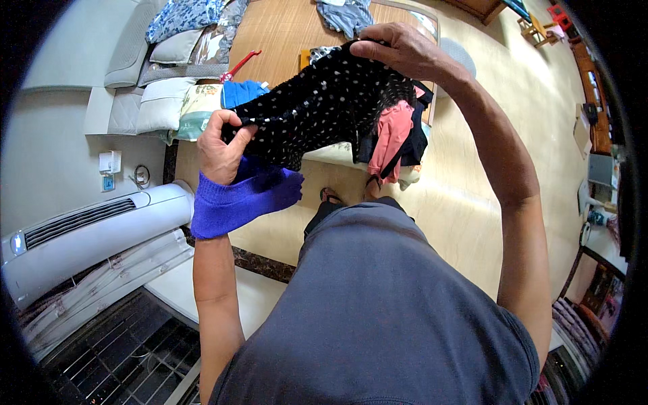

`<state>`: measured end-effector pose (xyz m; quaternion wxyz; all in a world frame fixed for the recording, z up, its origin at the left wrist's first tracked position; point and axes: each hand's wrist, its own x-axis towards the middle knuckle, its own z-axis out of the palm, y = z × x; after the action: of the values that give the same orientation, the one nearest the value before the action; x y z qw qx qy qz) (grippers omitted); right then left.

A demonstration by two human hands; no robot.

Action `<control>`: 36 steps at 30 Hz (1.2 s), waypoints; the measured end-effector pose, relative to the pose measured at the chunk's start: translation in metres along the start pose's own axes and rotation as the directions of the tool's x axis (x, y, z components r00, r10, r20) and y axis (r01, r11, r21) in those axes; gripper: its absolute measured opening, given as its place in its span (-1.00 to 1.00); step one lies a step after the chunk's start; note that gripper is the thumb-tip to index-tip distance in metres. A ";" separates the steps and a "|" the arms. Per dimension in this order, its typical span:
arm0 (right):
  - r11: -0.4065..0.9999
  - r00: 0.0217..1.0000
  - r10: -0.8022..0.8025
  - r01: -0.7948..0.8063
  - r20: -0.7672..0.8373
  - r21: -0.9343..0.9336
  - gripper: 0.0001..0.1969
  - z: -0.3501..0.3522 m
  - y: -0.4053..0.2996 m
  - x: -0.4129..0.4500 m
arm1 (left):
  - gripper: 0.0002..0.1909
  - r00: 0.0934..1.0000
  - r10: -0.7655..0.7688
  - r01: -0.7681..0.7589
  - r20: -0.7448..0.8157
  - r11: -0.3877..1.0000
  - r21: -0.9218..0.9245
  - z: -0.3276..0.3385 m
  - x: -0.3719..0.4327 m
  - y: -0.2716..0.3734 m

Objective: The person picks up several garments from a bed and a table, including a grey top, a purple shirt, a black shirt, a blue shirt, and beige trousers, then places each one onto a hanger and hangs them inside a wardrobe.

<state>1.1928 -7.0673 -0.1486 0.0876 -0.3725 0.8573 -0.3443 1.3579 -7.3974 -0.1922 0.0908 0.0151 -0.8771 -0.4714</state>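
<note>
A black garment with white dots (324,101) is stretched between my two hands. My left hand (223,147) pinches its edge at the left, and my right hand (400,50) grips its upper right edge. A purple knitted cloth (243,202) hangs over my left wrist. Beyond the dotted garment lie a salmon-pink garment (392,136) and dark clothing (417,136), partly covered by it. Blue folded cloth (243,93) is just past my left hand. The garment's lower part is bunched, so its kind is hard to tell.
A wooden-slatted surface (283,30) carries a grey-blue garment (347,17) and a red stick-like object (244,65). Cushions (164,104) sit on the grey sofa (126,50) at left. A white air conditioner (101,228) lies lower left, and a round grey stool (458,61) stands right.
</note>
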 end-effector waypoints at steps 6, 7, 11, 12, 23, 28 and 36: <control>0.966 0.962 -0.245 0.232 0.120 0.117 -0.31 0.014 0.008 -0.018 | -0.59 0.990 0.141 -0.141 0.014 0.985 0.102 -0.007 0.015 0.009; 0.963 0.955 -0.227 0.191 0.190 0.188 -0.31 0.017 -0.002 -0.023 | -0.62 0.984 0.176 -0.179 0.029 0.974 0.136 -0.010 0.016 0.006; 0.993 0.923 -0.036 -0.010 0.382 0.117 -0.49 0.012 -0.009 -0.022 | -0.70 0.992 0.127 -0.128 0.007 0.990 0.055 -0.012 0.017 -0.001; 0.999 0.936 0.002 -0.015 0.353 0.034 -0.55 0.011 -0.006 -0.021 | -0.72 0.999 0.036 -0.036 -0.004 0.999 -0.021 -0.012 0.016 -0.001; 0.747 0.774 -0.497 0.151 0.392 0.648 -0.58 0.081 -0.067 -0.041 | -0.60 0.987 0.100 -0.136 -0.126 0.937 -0.322 0.040 0.014 -0.025; 0.869 0.858 -0.420 0.287 0.296 0.402 -0.64 0.095 -0.065 -0.021 | -0.65 0.992 0.002 0.076 0.129 0.799 -0.597 0.070 -0.001 -0.010; 0.963 0.979 -0.204 0.202 -0.005 0.178 -0.72 0.126 -0.054 -0.034 | -0.77 0.930 -0.223 0.367 0.292 0.540 -0.758 0.095 -0.011 -0.024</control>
<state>1.2992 -7.1360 -0.2105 0.0904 -0.4513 0.7798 -0.4243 1.3511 -7.3315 -0.2647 -0.0639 0.0826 -0.5595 -0.8223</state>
